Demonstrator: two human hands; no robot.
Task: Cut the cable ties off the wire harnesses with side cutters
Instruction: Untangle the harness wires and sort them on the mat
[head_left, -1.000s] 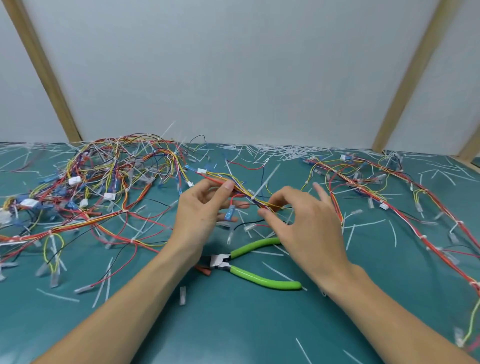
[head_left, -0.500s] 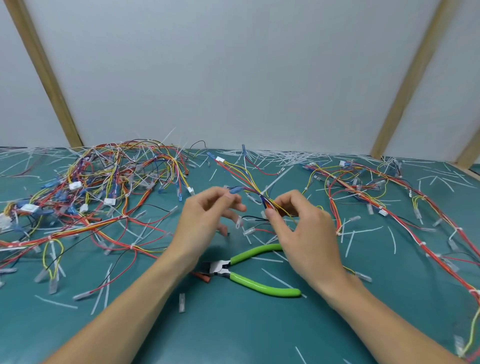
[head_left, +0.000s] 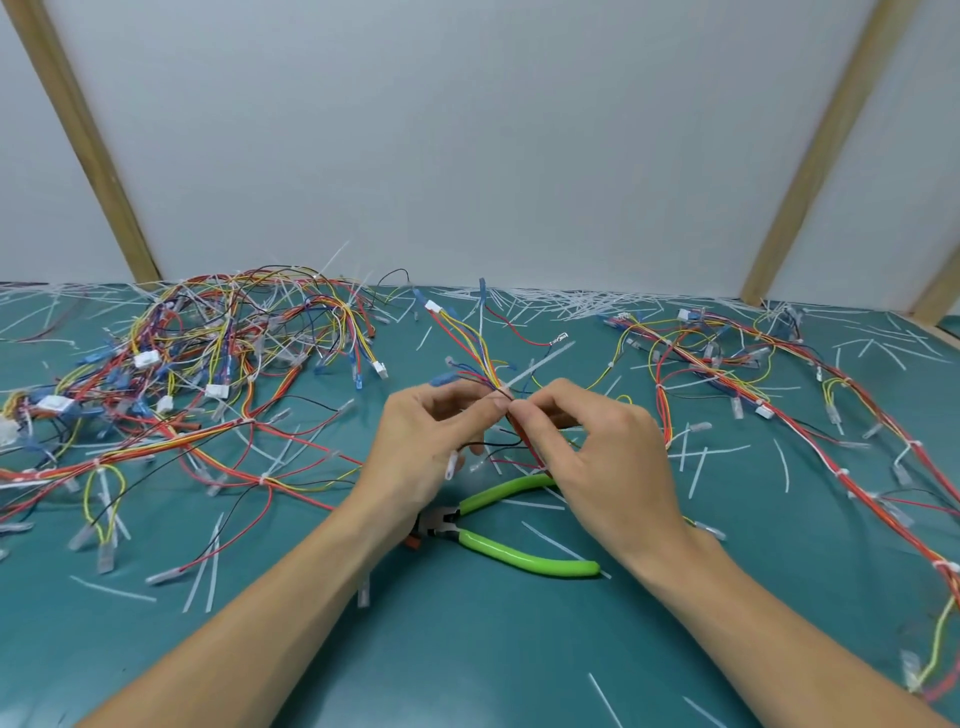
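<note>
1. The small wire harness (head_left: 480, 358) is held just above the counter (head_left: 467, 649), both hands pinching it – left hand (head_left: 431, 441) and right hand (head_left: 597, 447), fingertips nearly touching.
2. Light and floppy, likely; grip beside the cable tie (head_left: 537, 366).
3. Side cutters (head_left: 511, 535) lie untouched beneath – loose harnesses and clipped ties crowd either side.

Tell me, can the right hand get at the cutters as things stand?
Probably not yet: the right hand pinches the harness with the left hand. The cutters lie uncovered on the mat just below, so letting go would free it.
</note>
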